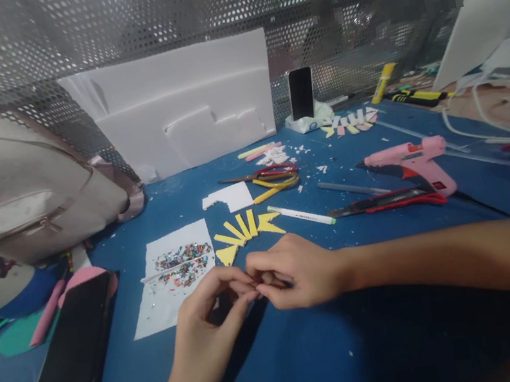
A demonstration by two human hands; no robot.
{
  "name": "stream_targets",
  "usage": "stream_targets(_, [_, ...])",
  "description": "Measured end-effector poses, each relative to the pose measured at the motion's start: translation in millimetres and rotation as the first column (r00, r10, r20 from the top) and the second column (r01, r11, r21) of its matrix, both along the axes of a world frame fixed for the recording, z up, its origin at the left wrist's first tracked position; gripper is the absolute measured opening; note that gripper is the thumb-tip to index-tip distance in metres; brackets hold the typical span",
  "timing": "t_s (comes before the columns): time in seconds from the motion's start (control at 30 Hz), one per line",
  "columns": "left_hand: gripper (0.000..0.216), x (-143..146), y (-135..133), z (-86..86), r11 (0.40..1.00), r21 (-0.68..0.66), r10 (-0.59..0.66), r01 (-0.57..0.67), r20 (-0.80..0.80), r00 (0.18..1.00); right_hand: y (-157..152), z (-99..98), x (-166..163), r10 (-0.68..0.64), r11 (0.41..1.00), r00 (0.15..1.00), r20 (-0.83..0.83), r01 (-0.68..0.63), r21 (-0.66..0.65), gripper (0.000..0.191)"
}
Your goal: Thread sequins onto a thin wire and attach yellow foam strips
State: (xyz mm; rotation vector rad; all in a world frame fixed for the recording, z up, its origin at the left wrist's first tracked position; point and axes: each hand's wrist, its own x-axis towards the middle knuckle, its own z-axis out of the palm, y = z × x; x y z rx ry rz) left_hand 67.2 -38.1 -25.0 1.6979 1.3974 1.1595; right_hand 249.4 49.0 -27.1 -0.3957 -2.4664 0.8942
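My left hand (212, 315) and my right hand (293, 272) meet over the blue table, thumbs and fingers pinched together. Whatever lies between the fingertips is too small to make out. Just beyond them, several yellow cut pieces (234, 233) are laid out in an arc. Left of these is a folded white paper (151, 316) with a heap of multicoloured glitter flakes (183, 263) along its crease. A white marker (302, 214) with green ends lies to the right of the yellow pieces.
Scissors (277, 177) and a cut white foam piece (236, 197) lie farther back. To the right are a pink glue gun (409, 159) and a red cutter knife (388, 201). A dark phone (68, 359) lies at left, near a white backpack (13, 179). A white board (187, 111) leans behind.
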Motion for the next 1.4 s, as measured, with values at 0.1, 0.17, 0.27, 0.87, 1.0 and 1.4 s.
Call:
stream_targets(0.1, [0.009, 2, 0, -0.2, 1.000, 0.016, -0.010, 0.009, 0.012, 1.000, 0, 0.5, 1, 0.030, 0.999, 0.998, -0.057, -0.028, 0.021, 0.010])
stream_targets(0.17, [0.011, 3, -1, -0.4, 1.000, 0.022, -0.003, 0.002, 0.049, 0.999, 1, 0.4, 2, 0.067, 0.997, 0.993, -0.102, -0.063, 0.037, 0.011])
stream_targets(0.27, [0.014, 4, -1, -0.5, 1.000, 0.009, 0.009, -0.010, 0.089, 0.996, 3, 0.2, 2, 0.116, 0.993, 0.983, -0.144, -0.109, 0.051, 0.009])
stream_targets(0.87, [0.023, 1, -7, 1.3, 0.962, 0.238, -0.104, 0.136, -0.144, 0.984, 8, 3.4, 0, 0.056, 0.995, 0.992, -0.116, -0.065, -0.078, 0.007])
stream_targets(1.0, [0.035, -1, -15, 4.8, 0.883, 0.339, -0.207, 0.326, -0.342, 0.916, 9, 2.1, -1, 0.033, 0.997, 0.993, -0.113, -0.040, -0.060, 0.007])
stream_targets(1.4, [0.033, 0, -11, 6.5, 0.815, 0.304, -0.375, 0.494, -0.374, 0.848, 8, -3.0, -2, 0.040, 0.999, 0.994, -0.097, -0.043, -0.029, 0.010])
